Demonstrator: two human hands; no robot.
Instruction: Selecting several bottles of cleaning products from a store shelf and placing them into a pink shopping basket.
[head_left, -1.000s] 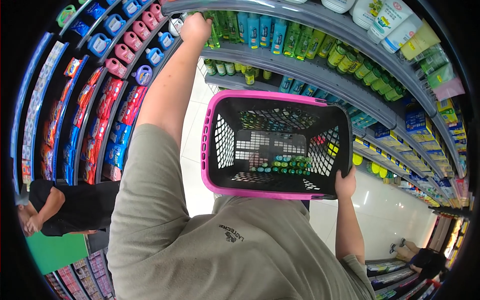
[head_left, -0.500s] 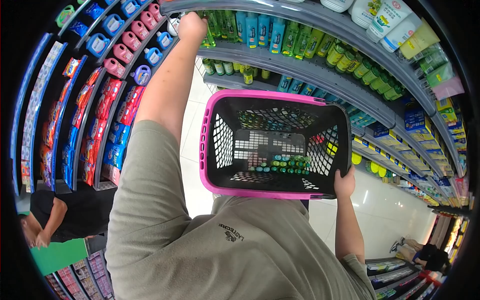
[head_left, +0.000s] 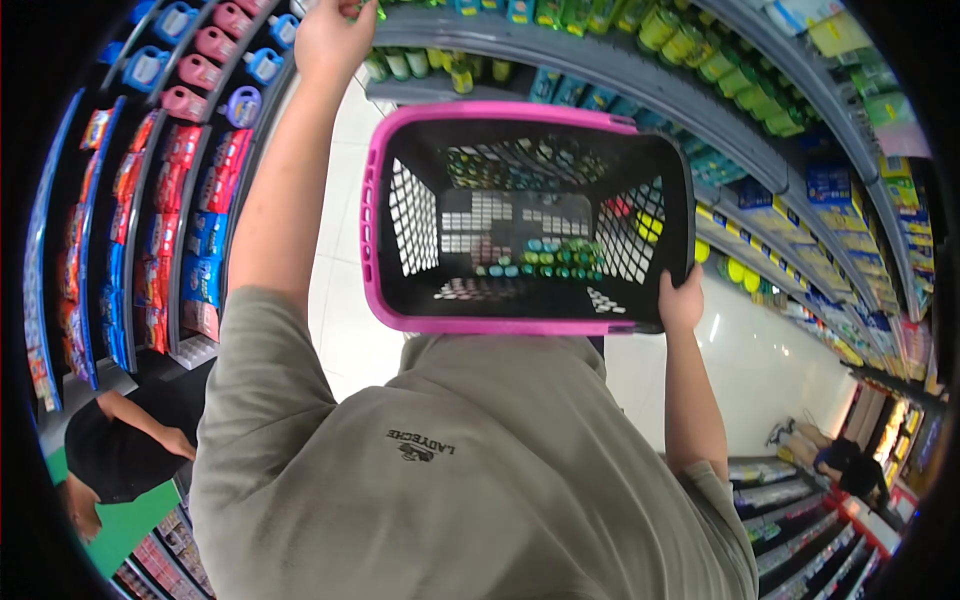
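My left hand (head_left: 335,38) is raised at the top edge of the view, beside the shelf with green bottles. Its fingers are curled and partly cut off; a bit of green shows at the fingertips, too little to name. My right hand (head_left: 681,298) grips the black right-hand rim of a shopping basket (head_left: 371,220) with a pink border. The basket is tilted so that I look straight into its black mesh inside. Small round green and blue caps (head_left: 560,262) show low in it; whether they lie inside or show through the mesh, I cannot tell.
Shelves (head_left: 640,75) of green and blue bottles curve along the front and right. At left are pink jugs (head_left: 200,72), blue jugs (head_left: 147,66) and red packs (head_left: 180,150). A person in black (head_left: 130,440) stands at lower left; another person (head_left: 835,455) is at far right.
The basket and both hands sit higher and further left in the view, as do the shelves. My left hand appears drawn back a little from the shelf. My right hand still grips the basket.
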